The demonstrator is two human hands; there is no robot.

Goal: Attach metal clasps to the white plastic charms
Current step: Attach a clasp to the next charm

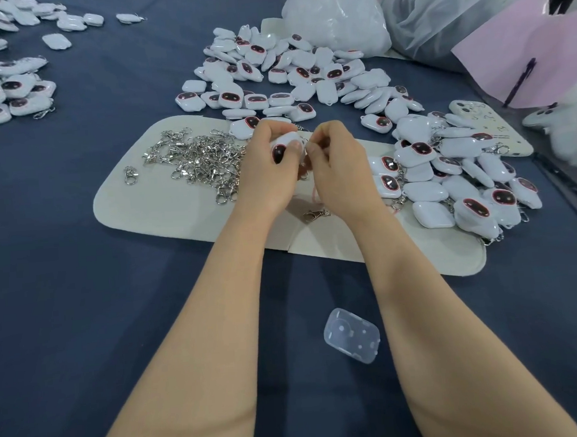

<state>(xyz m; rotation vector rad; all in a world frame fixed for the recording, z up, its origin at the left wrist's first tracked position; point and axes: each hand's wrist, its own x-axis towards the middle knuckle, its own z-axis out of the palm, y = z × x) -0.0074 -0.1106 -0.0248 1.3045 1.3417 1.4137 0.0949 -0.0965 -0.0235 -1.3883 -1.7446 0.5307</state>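
My left hand [267, 167] grips a white plastic charm [283, 146] with a dark oval face, over the cream mat [163, 206]. My right hand [336, 162] is curled close against it, its fingertips pinching something small at the charm's edge; the piece itself is hidden by the fingers. A heap of silver metal clasps [196, 158] lies on the mat to the left of my hands. One loose clasp [316, 213] lies on the mat below my wrists. Loose charms [291, 78] are spread behind my hands, and charms with clasps [462, 179] are piled to the right.
A clear plastic case [351, 335] lies on the blue cloth between my forearms. More charms [5, 91] are heaped at the far left. White plastic bags [338, 17] and a pink sheet [542, 57] stand at the back right, with a phone [489, 125] beside the pile.
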